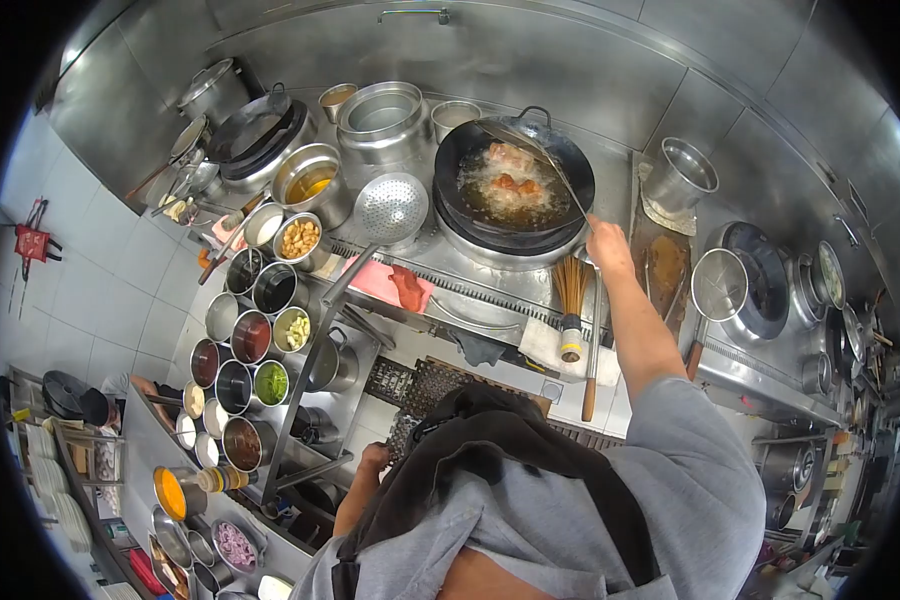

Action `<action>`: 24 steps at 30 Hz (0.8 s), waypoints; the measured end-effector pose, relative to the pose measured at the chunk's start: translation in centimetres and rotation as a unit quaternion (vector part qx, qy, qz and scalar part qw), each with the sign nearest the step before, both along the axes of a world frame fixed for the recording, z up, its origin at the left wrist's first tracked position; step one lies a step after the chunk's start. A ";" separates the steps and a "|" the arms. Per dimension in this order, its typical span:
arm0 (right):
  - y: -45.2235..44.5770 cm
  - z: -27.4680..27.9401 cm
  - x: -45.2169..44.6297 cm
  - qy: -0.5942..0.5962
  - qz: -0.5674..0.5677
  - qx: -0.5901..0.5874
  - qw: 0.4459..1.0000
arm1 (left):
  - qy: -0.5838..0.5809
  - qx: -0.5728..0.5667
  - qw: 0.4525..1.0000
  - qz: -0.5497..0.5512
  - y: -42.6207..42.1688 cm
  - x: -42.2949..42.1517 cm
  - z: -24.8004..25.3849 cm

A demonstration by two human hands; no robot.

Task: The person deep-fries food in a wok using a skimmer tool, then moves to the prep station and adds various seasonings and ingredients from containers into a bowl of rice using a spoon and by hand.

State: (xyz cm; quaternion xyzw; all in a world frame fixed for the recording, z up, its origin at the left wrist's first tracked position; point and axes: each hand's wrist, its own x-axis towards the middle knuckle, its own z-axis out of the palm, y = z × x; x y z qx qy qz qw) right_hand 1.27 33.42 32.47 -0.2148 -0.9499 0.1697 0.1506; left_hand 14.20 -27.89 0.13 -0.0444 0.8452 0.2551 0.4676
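My right hand (608,246) is closed round the handle of a long metal wok spatula (560,172), which reaches over a black wok (450,165) on the burner. Inside the wok, browned pieces of food (516,187) lie in bubbling oil (490,205). The spatula's head is at the wok's far side, above the food. Low by my body hangs my left hand (374,457), away from the stove. Its fingers are mostly hidden, and I cannot see whether it holds anything.
A perforated skimmer (391,208) rests left of the wok. A bamboo brush (571,300) and a wooden-handled tool (591,375) lie at the stove's front. Several ingredient pots (251,337) stand on the left counter. A mesh strainer (719,285) is at right. Another person's arm (153,392) shows far left.
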 end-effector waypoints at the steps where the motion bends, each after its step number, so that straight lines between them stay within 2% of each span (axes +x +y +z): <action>1: 0.2 0.0 -0.1 0.006 0.004 0.005 1.000 | 0.033 -0.008 0.996 -0.086 -1.2 -0.2 -3.0; 3: 0.1 0.2 0.3 0.012 0.012 0.003 1.000 | 0.066 -0.013 0.984 -0.167 -1.4 -0.3 -4.5; 6: -0.6 1.0 1.1 0.009 0.018 0.001 1.000 | 0.054 -0.002 0.991 -0.119 -0.7 0.0 -3.0; 8: -0.6 0.9 1.4 0.001 0.012 0.001 1.000 | 0.038 -0.007 0.999 -0.020 0.4 0.6 -0.8; 9: -0.2 0.6 1.5 0.019 0.010 -0.020 1.000 | 0.038 -0.007 0.999 -0.020 0.9 0.9 0.1; 11: 0.2 0.4 1.7 0.036 0.007 -0.041 0.998 | 0.023 -0.037 0.993 0.111 2.6 1.2 4.4; 12: 0.3 0.4 1.7 0.046 -0.002 -0.052 0.998 | 0.023 -0.038 0.993 0.110 2.3 1.2 4.0; 14: 0.4 0.6 1.7 0.056 -0.011 -0.064 0.996 | 0.019 -0.047 0.998 0.030 1.9 1.2 3.9; 15: 0.3 0.7 1.5 0.055 -0.017 -0.060 0.997 | 0.019 -0.048 0.998 0.029 1.8 1.2 3.8; 17: 0.1 0.9 1.5 0.055 -0.025 -0.057 0.997 | -0.006 -0.060 0.992 0.110 2.7 0.7 6.8; 20: -0.1 1.0 1.6 0.023 -0.032 -0.036 0.999 | 0.011 -0.067 0.993 0.101 2.8 0.3 7.4; 21: -0.3 0.9 1.7 0.009 -0.030 -0.040 0.999 | 0.011 -0.068 0.992 0.101 2.3 0.2 6.3; 24: -0.6 -0.1 1.9 -0.006 -0.020 -0.045 0.999 | 0.031 -0.028 0.999 0.010 0.7 0.0 2.1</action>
